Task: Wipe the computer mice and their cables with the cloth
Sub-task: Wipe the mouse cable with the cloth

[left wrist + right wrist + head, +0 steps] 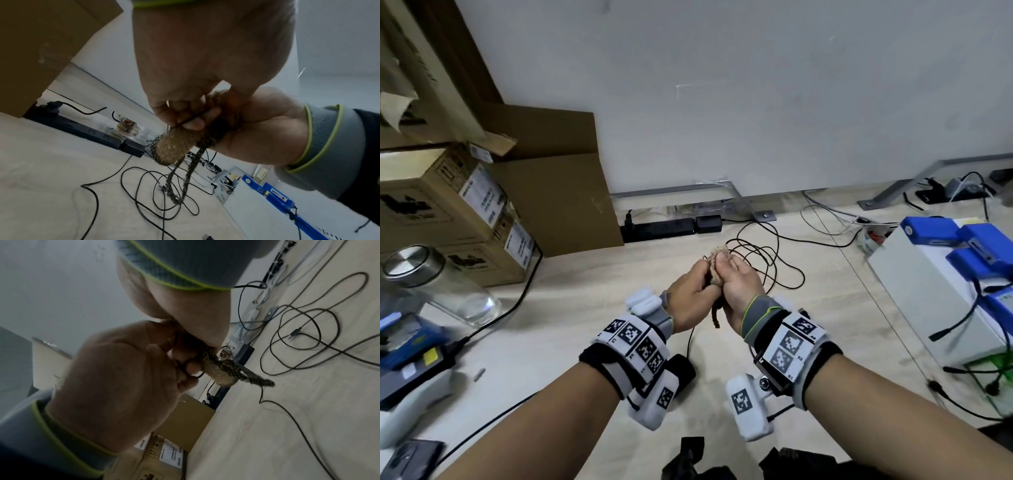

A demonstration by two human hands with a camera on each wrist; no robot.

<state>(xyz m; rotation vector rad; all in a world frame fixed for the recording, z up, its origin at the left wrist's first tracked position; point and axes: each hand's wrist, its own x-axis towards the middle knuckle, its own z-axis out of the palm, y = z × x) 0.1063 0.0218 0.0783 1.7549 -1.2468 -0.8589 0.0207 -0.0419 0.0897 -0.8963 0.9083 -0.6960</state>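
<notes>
While a long run of black cable [774,260] lies looped on the desk at one o'clock of the hands, the right hand [739,291] clamps the cloth [717,265] round it, the left hand [690,296] pinches it, so wiping looks midway

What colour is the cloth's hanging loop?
Dark-and-tan speckled weave; the loop shows best in the left wrist view.
</notes>
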